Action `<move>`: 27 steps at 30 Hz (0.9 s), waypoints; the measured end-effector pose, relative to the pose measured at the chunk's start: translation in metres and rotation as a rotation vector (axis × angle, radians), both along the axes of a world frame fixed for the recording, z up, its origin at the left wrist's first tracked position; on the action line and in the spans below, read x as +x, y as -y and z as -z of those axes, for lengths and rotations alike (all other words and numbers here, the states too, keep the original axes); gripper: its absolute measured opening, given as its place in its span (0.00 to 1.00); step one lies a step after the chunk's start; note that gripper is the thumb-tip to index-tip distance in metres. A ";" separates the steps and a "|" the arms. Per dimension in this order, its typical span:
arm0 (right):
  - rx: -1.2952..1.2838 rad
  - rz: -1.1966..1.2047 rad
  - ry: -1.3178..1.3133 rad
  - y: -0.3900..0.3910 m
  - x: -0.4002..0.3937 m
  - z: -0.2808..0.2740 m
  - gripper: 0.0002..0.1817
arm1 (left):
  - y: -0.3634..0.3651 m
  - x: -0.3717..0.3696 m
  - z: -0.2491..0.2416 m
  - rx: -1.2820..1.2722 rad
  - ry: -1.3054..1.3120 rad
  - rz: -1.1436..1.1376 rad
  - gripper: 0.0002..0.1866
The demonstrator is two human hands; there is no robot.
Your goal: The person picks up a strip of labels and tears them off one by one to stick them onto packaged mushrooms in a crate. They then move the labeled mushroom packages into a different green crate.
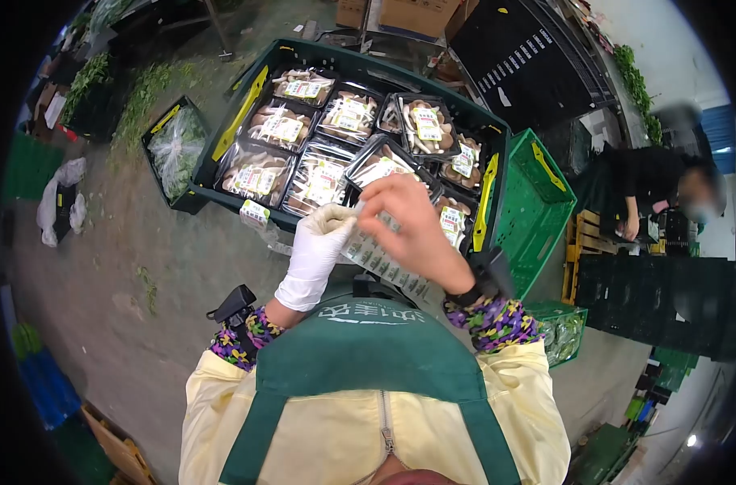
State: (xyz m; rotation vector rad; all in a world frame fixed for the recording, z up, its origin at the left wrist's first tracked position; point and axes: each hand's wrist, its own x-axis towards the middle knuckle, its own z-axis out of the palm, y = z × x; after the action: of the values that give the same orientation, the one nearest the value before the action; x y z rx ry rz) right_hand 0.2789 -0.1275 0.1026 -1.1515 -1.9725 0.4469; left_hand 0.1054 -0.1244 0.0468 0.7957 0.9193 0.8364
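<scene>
My left hand (315,250), in a white glove, is closed in a pinch on the upper edge of a sheet of small labels (380,263). The sheet hangs down between my hands, partly behind the right one. My bare right hand (408,230) has its fingers bent, with the tips close to the left fingertips; whatever they pinch is too small to make out. Just beyond my hands, a dark green crate (234,206) holds several labelled, film-wrapped mushroom trays (315,179). One mushroom tray (425,128) rests on top of others; another tray (384,166) lies tilted behind my right hand.
A label on clear film (255,214) hangs at the crate's near rim. Left stands a crate of bagged greens (176,149); right, a bright green crate (534,214). Another person (659,182) bends near black crates (659,299) at far right. Cardboard boxes (416,14) stand behind.
</scene>
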 end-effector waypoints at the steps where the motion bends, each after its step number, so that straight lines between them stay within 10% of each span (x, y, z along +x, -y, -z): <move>1: -0.084 0.005 -0.147 -0.007 0.006 -0.001 0.08 | 0.000 -0.002 0.006 -0.001 0.003 -0.005 0.05; 14: -0.444 0.472 0.250 -0.095 0.048 0.087 0.11 | 0.010 -0.044 0.028 0.008 0.010 -0.200 0.04; 20: 0.046 0.627 0.614 -0.079 0.031 0.075 0.25 | 0.009 -0.045 0.026 0.010 -0.008 -0.190 0.04; 24: -0.762 0.039 -0.035 -0.046 0.024 0.014 0.22 | 0.008 -0.042 0.029 0.059 -0.029 -0.197 0.03; 27: -0.757 -0.050 0.079 -0.011 0.010 0.003 0.14 | 0.004 -0.033 0.028 0.086 0.045 -0.195 0.05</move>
State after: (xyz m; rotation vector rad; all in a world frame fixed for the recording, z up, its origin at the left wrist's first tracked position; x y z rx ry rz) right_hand 0.2885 -0.1164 0.1000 -1.5830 -1.9476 1.2633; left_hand 0.0725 -0.1281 0.0186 0.7662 0.9367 1.0662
